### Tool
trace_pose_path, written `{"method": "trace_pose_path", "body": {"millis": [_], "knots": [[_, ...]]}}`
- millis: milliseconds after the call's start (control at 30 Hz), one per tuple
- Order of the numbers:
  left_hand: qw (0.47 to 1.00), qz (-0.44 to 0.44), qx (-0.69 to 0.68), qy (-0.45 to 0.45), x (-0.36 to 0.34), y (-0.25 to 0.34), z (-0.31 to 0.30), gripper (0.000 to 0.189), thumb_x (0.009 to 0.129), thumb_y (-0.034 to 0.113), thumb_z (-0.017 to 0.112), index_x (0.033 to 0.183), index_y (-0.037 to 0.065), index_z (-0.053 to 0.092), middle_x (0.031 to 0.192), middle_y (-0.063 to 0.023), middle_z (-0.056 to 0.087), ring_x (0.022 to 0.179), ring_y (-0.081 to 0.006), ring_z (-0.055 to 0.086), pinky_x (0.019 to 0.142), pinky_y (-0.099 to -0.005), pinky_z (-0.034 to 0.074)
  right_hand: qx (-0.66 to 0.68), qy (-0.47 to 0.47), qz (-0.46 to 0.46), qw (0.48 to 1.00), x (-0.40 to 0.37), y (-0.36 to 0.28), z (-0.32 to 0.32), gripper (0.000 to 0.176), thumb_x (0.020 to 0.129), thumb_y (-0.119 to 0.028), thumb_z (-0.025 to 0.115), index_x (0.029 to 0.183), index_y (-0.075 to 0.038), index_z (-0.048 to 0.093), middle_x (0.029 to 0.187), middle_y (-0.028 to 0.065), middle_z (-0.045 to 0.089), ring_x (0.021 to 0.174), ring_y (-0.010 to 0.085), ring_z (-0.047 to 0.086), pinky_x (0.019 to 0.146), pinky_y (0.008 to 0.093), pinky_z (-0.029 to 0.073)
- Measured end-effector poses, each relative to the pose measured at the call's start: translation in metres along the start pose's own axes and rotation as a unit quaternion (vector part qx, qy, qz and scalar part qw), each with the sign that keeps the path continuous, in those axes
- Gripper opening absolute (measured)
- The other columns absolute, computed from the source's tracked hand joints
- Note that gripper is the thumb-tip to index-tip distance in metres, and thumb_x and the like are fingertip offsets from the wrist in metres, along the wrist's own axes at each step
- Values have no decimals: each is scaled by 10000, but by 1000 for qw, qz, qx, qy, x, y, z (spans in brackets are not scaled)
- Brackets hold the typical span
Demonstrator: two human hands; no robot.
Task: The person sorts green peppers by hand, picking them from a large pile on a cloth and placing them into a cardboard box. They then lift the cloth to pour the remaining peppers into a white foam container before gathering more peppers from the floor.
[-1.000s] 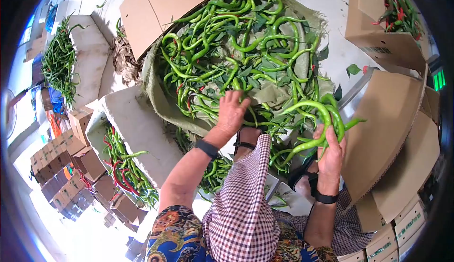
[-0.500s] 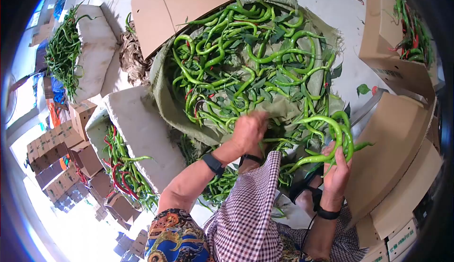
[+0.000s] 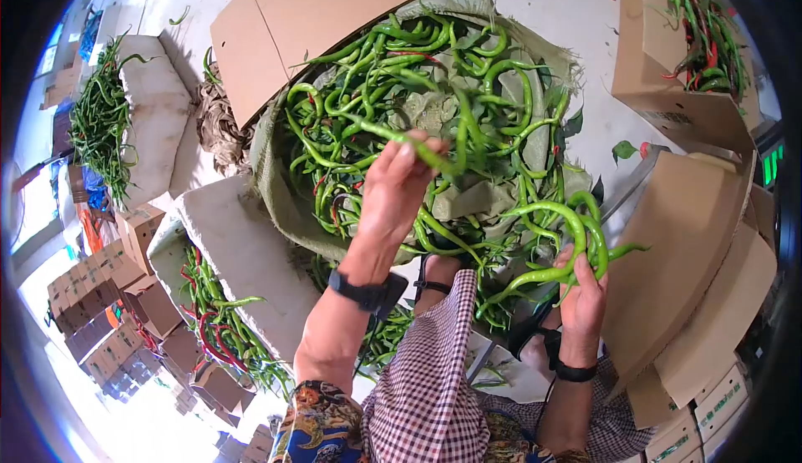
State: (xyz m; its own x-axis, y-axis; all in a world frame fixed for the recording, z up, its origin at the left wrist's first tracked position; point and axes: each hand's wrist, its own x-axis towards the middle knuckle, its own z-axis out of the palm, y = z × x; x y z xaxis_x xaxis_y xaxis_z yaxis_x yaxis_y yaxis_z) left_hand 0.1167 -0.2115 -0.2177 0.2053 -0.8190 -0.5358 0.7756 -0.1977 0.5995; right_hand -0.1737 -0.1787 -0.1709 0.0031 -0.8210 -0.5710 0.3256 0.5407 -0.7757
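A large cloth sack (image 3: 269, 181), rolled open, holds many long green peppers (image 3: 526, 96) with leaves and a few red ones. Over its middle, my left hand (image 3: 397, 181) pinches green peppers (image 3: 376, 129) between thumb and fingers; part of them is blurred. To the right of the sack, my right hand (image 3: 583, 296) is wrapped round a bunch of curved green peppers (image 3: 578, 227), which stick out on both sides of the fingers.
A cardboard sheet (image 3: 309, 12) leans behind the sack. On the left are white foam boxes (image 3: 242, 254) with peppers and stacked cartons (image 3: 92, 279). On the right stand a carton (image 3: 652, 62) with red and green peppers and an open cardboard box (image 3: 685, 254).
My left hand has moved up and left from the sack's lower edge and now has peppers in its fingers. My right hand keeps its bunch. The view has shifted slightly.
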Motion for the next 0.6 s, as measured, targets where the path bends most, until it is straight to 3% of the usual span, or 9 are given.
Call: {"method": "trace_pose_path", "body": {"millis": [33, 133, 167, 267, 333, 400, 500, 567, 600], "knots": [[998, -1, -62, -26, -14, 5, -4, 309, 963, 213, 574, 1200, 16, 549, 1054, -106, 652, 1123, -291, 581, 986, -425, 459, 8, 11, 9, 1000, -2, -1, 3, 334, 947, -156, 573, 1235, 8, 541, 944, 77, 609, 865, 167, 545, 818, 318, 437], [973, -16, -200, -111, -53, 15, -5, 330, 982, 185, 529, 1257, 4, 502, 1000, -73, 612, 1090, -269, 566, 1004, -458, 436, 26, -21, -1, 999, -9, -6, 16, 364, 944, -154, 578, 1267, 6, 528, 964, 76, 611, 876, 166, 544, 818, 315, 436], [968, -30, -235, -78, -66, 18, -2, 371, 989, 182, 508, 1303, -12, 469, 901, -45, 553, 968, -233, 558, 1006, -471, 425, 30, -39, 2, 999, -12, -8, 16, 384, 939, -148, 582, 1287, 2, 520, 980, 70, 613, 886, 163, 546, 820, 312, 437], [934, -67, -340, -89, -91, 30, 10, 398, 988, 207, 514, 1303, -32, 467, 856, -39, 516, 903, -219, 539, 1007, -465, 428, 45, -57, -14, 997, -21, -13, 23, 384, 936, -144, 585, 1289, -8, 522, 986, 65, 616, 893, 163, 551, 821, 310, 442], [917, -72, -380, -100, -104, 41, 18, 421, 997, 228, 503, 1321, -37, 457, 767, 4, 404, 769, -160, 486, 970, -442, 446, 69, -74, -21, 995, -32, -24, 26, 364, 934, -140, 586, 1275, -26, 530, 996, 67, 621, 904, 171, 562, 828, 319, 457], [929, -48, -351, -108, -114, 54, 29, 394, 1003, 231, 497, 1288, -40, 482, 756, 12, 391, 734, -140, 473, 929, -418, 472, 121, -103, -30, 987, -41, -33, 25, 355, 935, -143, 586, 1265, -22, 534, 1006, 72, 620, 913, 174, 563, 843, 326, 457], [991, 32, -125, -38, -134, 79, 50, 317, 985, 202, 544, 1206, -25, 538, 756, 3, 471, 728, -131, 508, 840, -376, 506, 166, -123, -45, 977, -56, -50, 28, 358, 935, -147, 590, 1264, -18, 534, 1012, 76, 619, 924, 176, 565, 865, 333, 454], [993, 102, 50, -17, -153, 97, 70, 266, 980, 169, 545, 1169, -19, 544, 760, -8, 507, 732, -129, 517, 817, -365, 508, 128, -126, -86, 980, -69, -64, 36, 362, 932, -149, 595, 1263, -16, 535, 1015, 78, 620, 931, 176, 565, 876, 334, 450], [992, 101, 67, -32, -160, 105, 74, 262, 981, 155, 535, 1179, -17, 538, 766, -15, 517, 735, -133, 530, 800, -357, 509, 90, -127, -119, 981, -75, -70, 41, 366, 929, -151, 601, 1262, -14, 535, 1019, 79, 620, 938, 176, 565, 887, 335, 446]]}}
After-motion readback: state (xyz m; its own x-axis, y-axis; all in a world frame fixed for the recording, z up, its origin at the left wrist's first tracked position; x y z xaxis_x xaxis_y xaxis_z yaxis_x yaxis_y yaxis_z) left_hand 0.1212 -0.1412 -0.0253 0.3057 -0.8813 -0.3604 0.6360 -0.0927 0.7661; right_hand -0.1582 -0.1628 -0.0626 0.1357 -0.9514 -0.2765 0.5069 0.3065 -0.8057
